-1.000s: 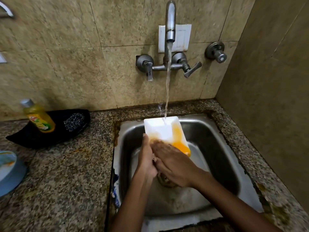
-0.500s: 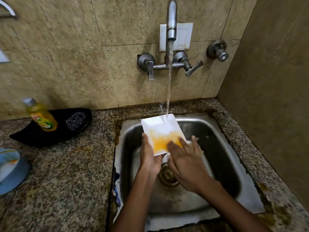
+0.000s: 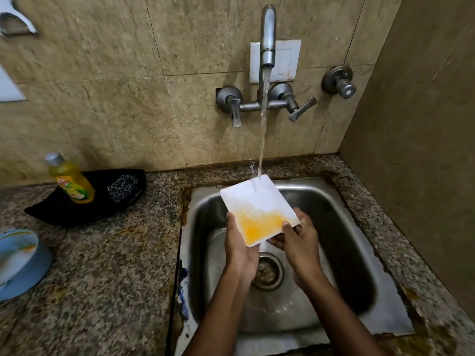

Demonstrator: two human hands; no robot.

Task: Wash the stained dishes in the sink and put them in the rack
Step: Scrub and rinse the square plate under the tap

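Gripping a square, glossy white plate, yellow-smeared, over the steel sink.

Stained plate under running tap

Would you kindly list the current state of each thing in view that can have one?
Tap: running, stream landing on the plate's far edge.
White square plate: tilted over the sink, orange stain on its near half.
Left hand: grips the plate's left edge.
Right hand: holds the plate's right corner.
Soap bottle: capped, leaning in the black tray.
Sink: wet, drain uncovered.
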